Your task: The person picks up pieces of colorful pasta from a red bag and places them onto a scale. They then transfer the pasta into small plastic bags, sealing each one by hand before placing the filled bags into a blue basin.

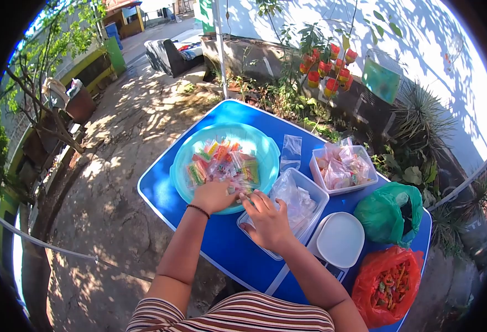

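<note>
A light-blue plastic basin (272,160) holds several small clear plastic packets of colourful contents (221,157). My left hand (215,196), a dark bracelet on its wrist, reaches over the basin's near rim. Its fingers are bent down at the packets, and whatever lies between them is hidden. My right hand (269,220) hovers beside it, fingers apart, above the near corner of a white container. Its index fingertip is close to the left hand's fingers. That container (322,200) has clear plastic bags (296,202) inside.
On the blue table (185,130) are a tub (343,190) of filled packets, a flat clear bag (291,149), a scale with a white tray (340,238), a green bag (384,216) and a red bag (379,310) of colourful pieces. Metal poles (219,50) stand nearby.
</note>
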Tool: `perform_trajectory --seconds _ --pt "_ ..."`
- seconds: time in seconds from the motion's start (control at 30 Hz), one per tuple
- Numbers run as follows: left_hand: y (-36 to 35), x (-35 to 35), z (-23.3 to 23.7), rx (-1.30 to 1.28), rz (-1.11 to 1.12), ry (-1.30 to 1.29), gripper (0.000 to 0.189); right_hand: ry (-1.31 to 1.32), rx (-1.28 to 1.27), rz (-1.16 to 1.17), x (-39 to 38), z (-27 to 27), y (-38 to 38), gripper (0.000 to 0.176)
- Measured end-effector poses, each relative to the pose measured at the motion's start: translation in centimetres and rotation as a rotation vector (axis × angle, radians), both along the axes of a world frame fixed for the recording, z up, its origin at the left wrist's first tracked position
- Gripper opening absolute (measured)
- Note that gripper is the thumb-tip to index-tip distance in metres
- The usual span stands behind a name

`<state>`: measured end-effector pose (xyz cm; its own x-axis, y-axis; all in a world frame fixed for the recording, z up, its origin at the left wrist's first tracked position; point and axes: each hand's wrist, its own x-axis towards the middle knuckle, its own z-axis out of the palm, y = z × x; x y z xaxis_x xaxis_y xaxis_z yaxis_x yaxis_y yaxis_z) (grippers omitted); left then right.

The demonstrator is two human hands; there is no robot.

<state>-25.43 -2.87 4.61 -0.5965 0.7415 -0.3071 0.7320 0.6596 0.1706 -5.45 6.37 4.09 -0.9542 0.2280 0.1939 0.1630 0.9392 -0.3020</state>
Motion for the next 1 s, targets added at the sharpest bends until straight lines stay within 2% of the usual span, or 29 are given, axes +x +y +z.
perform_trajectory --seconds 0.03,0.13,0.23,0.33,0.37,0.5,0.8,1.0 --pt "-0.9 1.4 0.2 0.155 -0.003 0.063 0.058 0.019 -0.002 0.001 0.0 -0.1 0.0 0.075" --pt "-1.8 3.8 2.4 0.336 0.013 -0.112 0.042 0.086 -0.010 0.017 0.4 -0.4 0.1 0.073" --pt "-2.5 5.5 -0.6 0.791 -0.152 0.159 0.035 0.168 -0.031 0.027 1.3 -0.4 0.6 0.069" --pt "-2.1 8.9 0.3 0.886 -0.243 0.143 0.041 0.211 -0.045 -0.047 3.8 0.7 0.9 0.065" --pt "-1.9 9.9 0.2 0.845 -0.269 0.089 0.046 0.222 -0.039 -0.087 5.0 0.8 1.0 0.064" --pt "-0.1 15.1 0.4 0.878 -0.390 0.041 0.046 0.220 0.001 -0.286 11.8 1.4 0.8 0.056" --pt "5.6 27.3 -0.4 0.791 -0.989 -0.259 0.062 0.272 0.096 -0.885 30.0 2.8 -1.9 0.044" --pt "9.5 35.0 0.0 0.773 -1.319 -0.353 0.066 0.325 0.094 -1.197 37.6 2.1 -3.8 0.032"
